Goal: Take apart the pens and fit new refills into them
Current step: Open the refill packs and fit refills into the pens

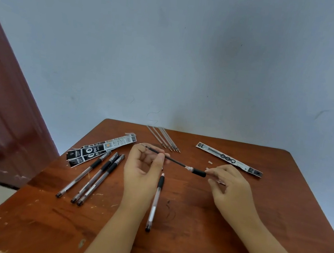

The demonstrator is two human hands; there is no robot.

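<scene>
Clear capped pen (pixel 154 202) lies lengthwise on the brown wooden bench (pixel 231 249).
Left hand (pixel 144 165) pinches the thin black refill (pixel 175 161), slanting down-right into the black grip section (pixel 198 171); right hand (pixel 229 184) pinches that grip's end.

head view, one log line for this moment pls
left hand: pinches refill | right hand: at grip section | barrel: on table

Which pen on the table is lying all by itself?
The pen lying between the two forearms, its tip pointing toward the left hand. The three other pens lie side by side on the left, near the packets.
</scene>
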